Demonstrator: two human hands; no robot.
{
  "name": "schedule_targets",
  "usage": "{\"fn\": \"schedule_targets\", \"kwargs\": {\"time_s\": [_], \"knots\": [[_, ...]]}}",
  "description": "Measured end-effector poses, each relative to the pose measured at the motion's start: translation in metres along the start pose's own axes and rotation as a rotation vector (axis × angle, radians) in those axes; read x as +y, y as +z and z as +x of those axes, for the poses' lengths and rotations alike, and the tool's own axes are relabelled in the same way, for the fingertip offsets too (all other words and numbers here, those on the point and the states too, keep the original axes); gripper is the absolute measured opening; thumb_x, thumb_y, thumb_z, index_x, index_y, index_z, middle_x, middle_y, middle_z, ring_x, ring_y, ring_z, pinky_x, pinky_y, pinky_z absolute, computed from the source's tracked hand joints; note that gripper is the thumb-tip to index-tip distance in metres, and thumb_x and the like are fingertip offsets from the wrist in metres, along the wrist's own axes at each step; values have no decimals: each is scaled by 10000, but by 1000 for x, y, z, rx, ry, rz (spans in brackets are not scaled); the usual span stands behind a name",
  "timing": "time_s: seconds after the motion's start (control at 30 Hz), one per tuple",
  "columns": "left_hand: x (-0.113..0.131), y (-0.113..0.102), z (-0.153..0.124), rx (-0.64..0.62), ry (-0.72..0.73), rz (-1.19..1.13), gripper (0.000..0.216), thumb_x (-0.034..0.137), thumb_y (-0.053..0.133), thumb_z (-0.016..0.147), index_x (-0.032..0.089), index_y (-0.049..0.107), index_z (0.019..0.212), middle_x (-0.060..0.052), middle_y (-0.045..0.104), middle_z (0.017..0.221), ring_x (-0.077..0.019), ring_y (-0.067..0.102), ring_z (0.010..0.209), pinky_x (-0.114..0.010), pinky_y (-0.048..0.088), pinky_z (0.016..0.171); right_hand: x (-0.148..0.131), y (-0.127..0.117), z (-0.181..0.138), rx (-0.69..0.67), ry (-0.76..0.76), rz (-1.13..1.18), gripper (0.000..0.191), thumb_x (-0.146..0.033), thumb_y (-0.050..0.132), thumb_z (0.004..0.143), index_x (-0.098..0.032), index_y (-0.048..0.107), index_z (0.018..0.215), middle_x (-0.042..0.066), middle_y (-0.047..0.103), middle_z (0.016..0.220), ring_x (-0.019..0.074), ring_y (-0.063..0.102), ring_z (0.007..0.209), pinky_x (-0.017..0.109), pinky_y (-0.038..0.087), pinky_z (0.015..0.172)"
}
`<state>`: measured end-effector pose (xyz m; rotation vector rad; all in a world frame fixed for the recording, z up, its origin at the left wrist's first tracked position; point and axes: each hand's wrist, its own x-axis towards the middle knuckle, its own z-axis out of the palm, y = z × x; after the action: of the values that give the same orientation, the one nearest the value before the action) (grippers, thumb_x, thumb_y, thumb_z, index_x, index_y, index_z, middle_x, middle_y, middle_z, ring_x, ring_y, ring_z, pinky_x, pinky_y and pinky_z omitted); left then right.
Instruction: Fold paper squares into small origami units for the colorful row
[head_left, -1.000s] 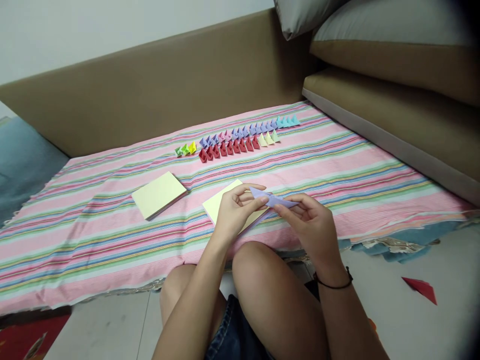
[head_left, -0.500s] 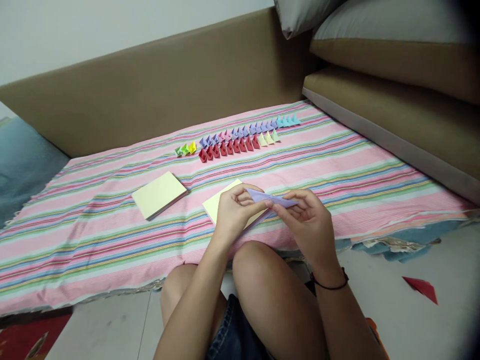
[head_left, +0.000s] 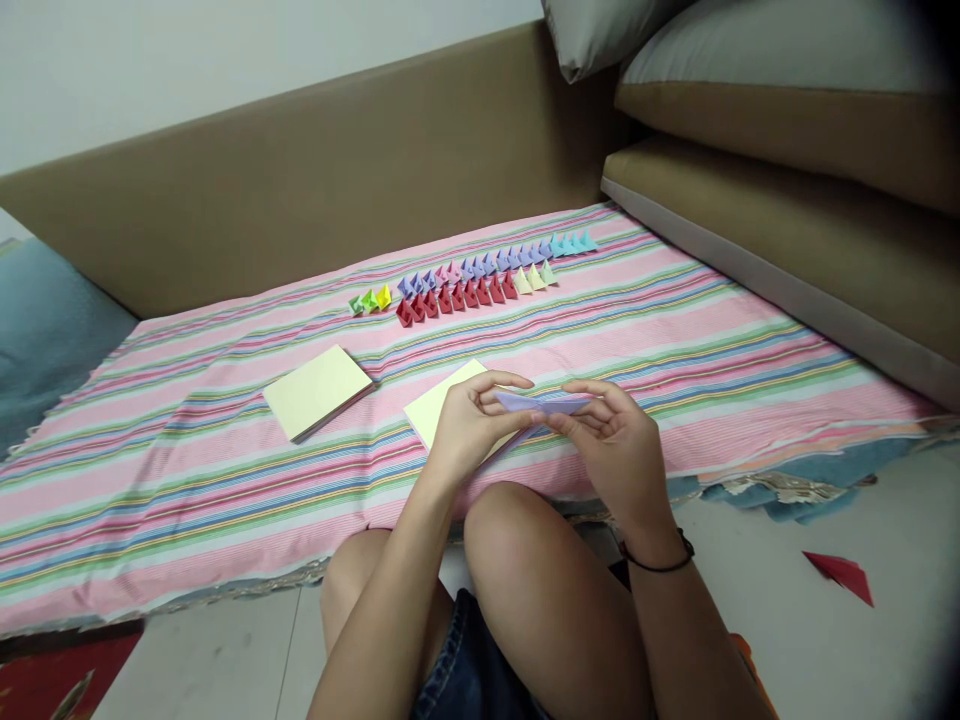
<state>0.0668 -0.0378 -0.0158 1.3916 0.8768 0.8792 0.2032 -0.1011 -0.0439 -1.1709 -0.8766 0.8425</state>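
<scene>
Between my two hands is a folded piece of purple paper (head_left: 541, 403), pointed at both ends. My left hand (head_left: 480, 415) pinches its left part with the thumb in front and the fingers behind. On the other side my right hand (head_left: 611, 430) grips the right part in the same way, the thumbs close together at the middle. Under and behind my left hand lies a pale yellow stack of paper (head_left: 431, 410), partly covered. Farther left sits a second pale yellow paper stack (head_left: 319, 393).
Rows of small folded paper boats (head_left: 457, 297) in red, purple, pink, blue and yellow stand on the striped cloth (head_left: 225, 450). A brown backrest (head_left: 337, 160) rises behind, with cushions (head_left: 787, 130) at the right. A red folded paper (head_left: 840, 575) lies on the floor.
The purple paper has tilted, so less of its face shows and it looks flatter. My left index finger has lifted a little off its upper edge.
</scene>
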Motion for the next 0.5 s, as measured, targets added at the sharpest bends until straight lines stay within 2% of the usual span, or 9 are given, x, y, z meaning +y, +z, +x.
{"fn": "schedule_targets", "kwargs": {"time_s": [0.1, 0.2, 0.27, 0.33, 0.5], "knots": [[4, -4, 0, -6, 58, 134, 338, 243, 813, 555, 167, 682, 857, 17, 632, 627, -65, 508, 457, -172, 359, 418, 2, 0, 1, -20, -32, -47, 279, -272, 728, 686, -200, 607, 926, 5, 660, 725, 178, 661, 718, 300, 539, 680], [7, -4, -2, 31, 122, 216, 243, 274, 801, 577, 161, 698, 766, -8, 660, 681, -55, 475, 437, -183, 336, 397, 3, 0, 2, -101, -10, 7, 229, -296, 724, 694, -199, 636, 881, 14, 683, 785, 174, 663, 750, 294, 541, 703], [8, -4, -3, 33, 120, 231, 216, 284, 797, 583, 160, 702, 733, -5, 659, 645, -61, 481, 429, -187, 349, 398, 1, 0, 1, -132, 7, 19, 192, -306, 730, 687, -198, 661, 830, 14, 701, 790, 175, 668, 743, 291, 544, 698], [10, -3, -4, 22, 96, 227, 211, 278, 801, 576, 158, 707, 722, -6, 665, 625, -81, 526, 450, -190, 385, 417, -2, -1, 0, -106, 6, -19, 164, -310, 741, 674, -196, 680, 774, 10, 709, 736, 174, 671, 693, 283, 547, 654], [10, -4, -2, -30, -17, 101, 249, 271, 809, 564, 143, 729, 763, -45, 712, 678, -181, 668, 634, -262, 538, 606, -7, -3, -1, -24, -2, -144, 127, -301, 741, 672, -191, 701, 721, 2, 691, 600, 176, 663, 579, 279, 544, 567]]}}
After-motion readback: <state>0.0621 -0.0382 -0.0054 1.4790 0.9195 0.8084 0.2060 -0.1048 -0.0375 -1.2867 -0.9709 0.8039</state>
